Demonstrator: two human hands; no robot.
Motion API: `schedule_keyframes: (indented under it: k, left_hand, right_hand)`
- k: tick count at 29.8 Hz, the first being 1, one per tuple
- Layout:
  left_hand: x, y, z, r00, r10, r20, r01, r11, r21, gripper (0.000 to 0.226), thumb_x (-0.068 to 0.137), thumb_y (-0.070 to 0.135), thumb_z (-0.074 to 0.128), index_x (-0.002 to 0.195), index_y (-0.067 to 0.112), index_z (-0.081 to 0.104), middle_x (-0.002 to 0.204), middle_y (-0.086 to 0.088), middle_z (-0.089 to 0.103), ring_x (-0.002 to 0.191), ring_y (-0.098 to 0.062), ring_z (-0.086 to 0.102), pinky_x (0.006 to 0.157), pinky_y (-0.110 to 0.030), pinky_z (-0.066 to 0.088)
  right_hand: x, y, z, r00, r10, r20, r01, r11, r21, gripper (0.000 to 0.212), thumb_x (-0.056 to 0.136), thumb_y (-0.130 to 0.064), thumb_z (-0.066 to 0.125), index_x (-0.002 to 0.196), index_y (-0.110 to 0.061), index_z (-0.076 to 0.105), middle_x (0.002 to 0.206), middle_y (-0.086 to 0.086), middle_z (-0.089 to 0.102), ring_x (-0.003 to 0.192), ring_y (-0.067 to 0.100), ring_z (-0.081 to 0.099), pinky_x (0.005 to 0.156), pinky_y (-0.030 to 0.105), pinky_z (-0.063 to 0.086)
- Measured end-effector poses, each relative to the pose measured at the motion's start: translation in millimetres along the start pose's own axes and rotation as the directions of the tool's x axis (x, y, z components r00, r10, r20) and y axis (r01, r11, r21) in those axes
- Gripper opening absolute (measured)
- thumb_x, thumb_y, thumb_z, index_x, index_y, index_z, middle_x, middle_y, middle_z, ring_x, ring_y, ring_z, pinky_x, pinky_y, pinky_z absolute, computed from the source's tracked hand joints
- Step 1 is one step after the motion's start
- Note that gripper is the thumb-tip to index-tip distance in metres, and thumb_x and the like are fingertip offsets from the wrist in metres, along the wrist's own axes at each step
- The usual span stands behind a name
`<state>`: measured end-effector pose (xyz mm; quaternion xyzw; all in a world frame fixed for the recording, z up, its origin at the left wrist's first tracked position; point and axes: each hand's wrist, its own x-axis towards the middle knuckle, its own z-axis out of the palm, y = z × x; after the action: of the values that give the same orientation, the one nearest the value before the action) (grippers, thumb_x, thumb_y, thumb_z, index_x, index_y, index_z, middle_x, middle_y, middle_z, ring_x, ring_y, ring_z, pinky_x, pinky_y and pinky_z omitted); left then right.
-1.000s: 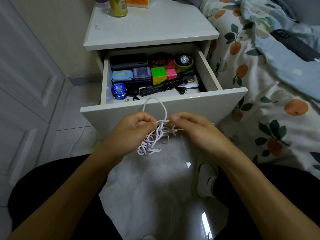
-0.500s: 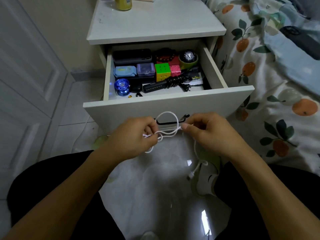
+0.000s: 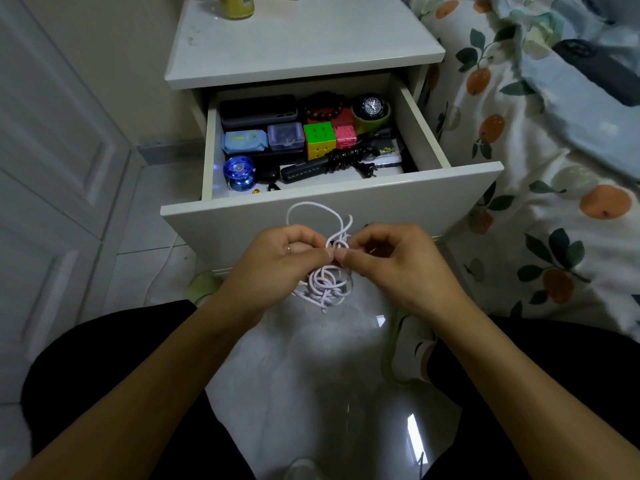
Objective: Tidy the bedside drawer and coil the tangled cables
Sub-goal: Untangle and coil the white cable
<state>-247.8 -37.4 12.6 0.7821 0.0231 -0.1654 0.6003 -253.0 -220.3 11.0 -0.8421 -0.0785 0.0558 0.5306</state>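
Your left hand (image 3: 277, 261) and right hand (image 3: 391, 261) both pinch the tangled white cable (image 3: 325, 282); pulling them apart likely tightens its knots.

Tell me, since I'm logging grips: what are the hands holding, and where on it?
Both the left hand and right hand pinch the white cable at the middle of its tangle, loops above and below.

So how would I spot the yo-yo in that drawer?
Look in the open drawer of the white bedside table, at its front left corner. The yo-yo is a shiny blue, round spool, unlike the boxy cases and cubes behind it.
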Motion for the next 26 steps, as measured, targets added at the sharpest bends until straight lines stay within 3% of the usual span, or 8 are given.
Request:
schedule_keyframes:
  k: [6,8,12,17,21,24,26]
  left_hand:
    - [-2,1,7,0.991,0.132,-0.028,-0.127,0.983,0.136,0.011,0.086,0.014,0.071,0.091,0.024,0.073,0.073,0.002,0.075,0.066,-0.016,0.072,0.064,-0.024,0.059]
    - [-1,2,6,0.994,0.11,-0.022,-0.107,0.986,0.131,0.01,0.087,0.014,0.07,0.086,0.023,0.074,0.071,-0.001,0.075,0.065,-0.018,0.071,0.061,-0.024,0.059]
    - [1,1,8,0.997,-0.007,-0.076,0.01,0.999,0.049,0.008,0.09,0.013,0.066,0.085,0.013,0.073,0.07,-0.007,0.074,0.066,-0.023,0.071,0.059,-0.025,0.057]
    - [5,1,9,0.998,-0.004,-0.067,0.007,0.999,0.05,0.013,0.093,0.015,0.063,0.087,0.012,0.075,0.072,-0.006,0.074,0.066,-0.018,0.07,0.059,-0.02,0.052]
    - [6,-1,12,0.999,0.023,-0.042,-0.018,0.995,0.098,0.015,0.091,0.014,0.064,0.082,0.015,0.076,0.069,-0.001,0.073,0.062,-0.009,0.069,0.055,-0.014,0.049]
    - [14,-1,10,0.991,-0.027,-0.128,0.035,0.997,0.062,0.018,0.091,0.016,0.061,0.081,0.013,0.074,0.066,-0.001,0.072,0.059,-0.012,0.068,0.051,-0.018,0.05]
    - [18,1,9,0.979,-0.101,-0.177,0.1,0.995,-0.012,0.02,0.091,0.019,0.06,0.078,0.013,0.074,0.063,-0.003,0.071,0.055,-0.013,0.067,0.047,-0.019,0.05]
  right_hand:
    - [3,1,-5,0.992,0.024,0.127,-0.021,0.999,-0.025,0.015,0.094,-0.023,0.062,0.085,-0.015,0.071,0.077,0.008,0.069,0.075,0.031,0.063,0.074,0.053,0.055]
    - [4,2,-5,0.993,0.037,0.111,-0.033,0.999,-0.033,0.013,0.094,-0.023,0.063,0.085,-0.017,0.071,0.077,0.005,0.069,0.075,0.026,0.064,0.073,0.047,0.056]
    - [3,3,4,0.995,-0.062,-0.075,0.051,0.988,-0.149,0.008,0.084,-0.025,0.075,0.082,-0.018,0.07,0.077,-0.004,0.066,0.065,0.006,0.06,0.058,0.014,0.046]
    - [4,3,1,0.997,-0.083,-0.004,0.078,0.952,-0.296,0.007,0.082,-0.028,0.077,0.086,-0.025,0.072,0.079,-0.013,0.064,0.071,-0.002,0.062,0.059,0.01,0.049]
    - [2,1,4,0.998,-0.067,0.019,0.068,0.877,-0.475,0.012,0.082,-0.035,0.071,0.084,-0.024,0.066,0.072,-0.011,0.062,0.061,0.004,0.058,0.053,0.02,0.047]
    - [0,-6,2,0.991,-0.134,-0.02,0.117,0.924,-0.365,0.021,0.078,-0.042,0.061,0.08,-0.02,0.063,0.064,-0.008,0.061,0.056,0.005,0.058,0.048,0.018,0.043]
    - [-3,-8,0,0.987,-0.146,-0.068,0.133,0.977,-0.164,0.022,0.078,-0.037,0.061,0.08,-0.015,0.064,0.065,-0.001,0.065,0.058,0.013,0.062,0.052,0.031,0.051]
